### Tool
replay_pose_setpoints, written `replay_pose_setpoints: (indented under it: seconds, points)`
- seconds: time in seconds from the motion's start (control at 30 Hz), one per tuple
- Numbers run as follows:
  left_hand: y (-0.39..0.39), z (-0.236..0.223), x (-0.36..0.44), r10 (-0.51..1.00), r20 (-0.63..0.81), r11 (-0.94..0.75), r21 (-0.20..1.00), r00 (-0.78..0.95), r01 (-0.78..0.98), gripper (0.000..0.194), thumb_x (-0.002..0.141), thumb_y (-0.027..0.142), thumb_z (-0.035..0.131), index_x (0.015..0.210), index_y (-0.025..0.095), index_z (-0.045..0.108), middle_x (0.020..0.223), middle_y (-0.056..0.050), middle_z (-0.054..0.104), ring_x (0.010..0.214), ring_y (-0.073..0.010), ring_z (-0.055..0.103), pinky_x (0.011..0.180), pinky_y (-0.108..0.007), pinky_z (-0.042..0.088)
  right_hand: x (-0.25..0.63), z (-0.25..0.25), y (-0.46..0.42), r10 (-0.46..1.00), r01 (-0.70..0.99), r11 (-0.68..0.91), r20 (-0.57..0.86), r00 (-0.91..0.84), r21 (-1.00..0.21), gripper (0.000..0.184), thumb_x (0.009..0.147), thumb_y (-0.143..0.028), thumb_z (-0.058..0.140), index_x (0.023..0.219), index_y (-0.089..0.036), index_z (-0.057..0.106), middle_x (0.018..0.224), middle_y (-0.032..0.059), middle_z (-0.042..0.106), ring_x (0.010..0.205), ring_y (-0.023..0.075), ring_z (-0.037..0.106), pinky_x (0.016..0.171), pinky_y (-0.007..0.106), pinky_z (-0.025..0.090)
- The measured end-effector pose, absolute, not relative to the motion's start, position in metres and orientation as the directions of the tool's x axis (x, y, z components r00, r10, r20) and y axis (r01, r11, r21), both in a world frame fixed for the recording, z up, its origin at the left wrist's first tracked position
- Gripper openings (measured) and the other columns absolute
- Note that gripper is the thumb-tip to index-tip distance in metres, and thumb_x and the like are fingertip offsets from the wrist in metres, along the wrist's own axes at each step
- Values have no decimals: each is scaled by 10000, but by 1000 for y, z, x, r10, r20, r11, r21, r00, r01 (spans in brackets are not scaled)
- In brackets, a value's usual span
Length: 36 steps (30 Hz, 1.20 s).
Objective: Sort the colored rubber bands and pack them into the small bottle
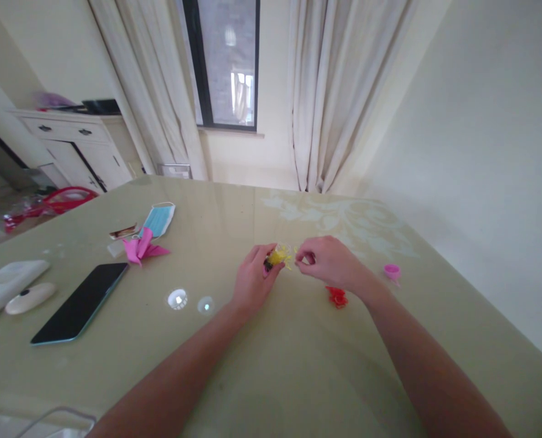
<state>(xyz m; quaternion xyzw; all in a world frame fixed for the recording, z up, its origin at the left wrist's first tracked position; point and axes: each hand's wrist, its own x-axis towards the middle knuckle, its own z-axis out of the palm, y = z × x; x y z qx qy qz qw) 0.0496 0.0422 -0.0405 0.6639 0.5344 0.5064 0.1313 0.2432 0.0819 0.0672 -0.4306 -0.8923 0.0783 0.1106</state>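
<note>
Two hands working over the table [293,365], head view. My left hand [255,274] is gripping the frilly yellow piece [280,255] low, near its dark part [267,264], strands pointing toward the right. My right hand [324,260] is hovering just beside, thumb and fingertips sitting bunched; whether they are pinching anything, I cannot tell. A crumpled red piece [337,297] is lying near my right wrist. Judging: keeping the left grip light, handling strands singly, crushing none.

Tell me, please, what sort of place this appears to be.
Probably a room in a home: long pale curtains flank a window, and a white cabinet stands beyond the table.
</note>
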Motion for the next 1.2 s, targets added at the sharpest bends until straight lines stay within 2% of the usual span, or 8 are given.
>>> replay_pose_setpoints:
  seconds: [0.07, 0.13, 0.43, 0.67, 0.73, 0.8, 0.93, 1.2]
  points:
    - [41, -38, 50, 838, 542, -407, 701, -67, 585, 326, 941, 224, 731, 1256, 245, 649, 1166, -58, 714, 1035, -214, 706, 928, -366, 583, 244, 74, 83, 774, 699, 633, 294, -561, -333, 109, 882, -224, 719, 835, -205, 815, 679, -4, 680, 625, 137, 583, 649, 266, 402]
    - [40, -38, 51, 829, 558, -426, 684, -48, 593, 340, 944, 221, 729, 1272, 246, 645, 1158, -57, 712, 1039, -212, 704, 926, -357, 580, 243, 74, 83, 762, 663, 647, 366, -534, -377, 128, 915, -249, 717, 849, -197, 814, 672, -8, 663, 616, 131, 566, 644, 263, 399]
    - [39, -39, 51, 819, 574, -465, 659, 4, 592, 366, 954, 214, 717, 1308, 256, 635, 1177, -59, 705, 1066, -213, 702, 949, -357, 581, 237, 62, 81, 725, 645, 689, 323, -608, -331, 202, 1000, -223, 642, 942, -219, 836, 870, 39, 783, 782, 173, 681, 744, 283, 458]
    - [45, -37, 51, 859, 498, -386, 782, -118, 490, 352, 924, 203, 738, 1265, 231, 656, 1180, -70, 716, 1027, -220, 711, 947, -398, 592, 239, 51, 90, 776, 701, 611, 455, -437, -367, 210, 1035, -247, 602, 984, -186, 796, 934, 60, 793, 820, 191, 698, 790, 296, 489]
    - [49, -37, 49, 856, 486, -370, 813, -175, 450, 355, 914, 197, 742, 1258, 220, 658, 1188, -80, 721, 1045, -231, 715, 953, -414, 594, 241, 40, 100, 827, 762, 540, 391, -404, -356, 212, 1043, -240, 583, 1076, -179, 783, 1016, 77, 801, 882, 206, 720, 840, 313, 509]
    - [52, -37, 47, 846, 487, -366, 825, -214, 432, 364, 910, 198, 744, 1262, 216, 655, 1200, -90, 723, 1067, -243, 717, 961, -431, 594, 241, 27, 111, 882, 834, 464, 249, -401, -300, 248, 1011, -271, 652, 1207, -158, 753, 1133, 122, 788, 982, 242, 736, 901, 346, 527]
    - [55, -37, 44, 838, 495, -369, 825, -232, 429, 375, 911, 200, 738, 1275, 213, 650, 1217, -100, 720, 1084, -253, 717, 977, -450, 590, 236, 7, 129, 870, 845, 490, 49, -491, -214, 531, 910, -360, 806, 1382, -150, 679, 1375, 190, 695, 1258, 309, 667, 1068, 395, 487]
    - [56, -37, 43, 824, 509, -379, 822, -250, 426, 367, 919, 207, 735, 1276, 206, 650, 1222, -102, 717, 1089, -254, 702, 976, -450, 585, 219, -6, 139, 823, 810, 546, -45, -567, -215, 225, 936, -217, 741, 1149, -186, 806, 1119, 145, 770, 1042, 272, 724, 887, 323, 511]
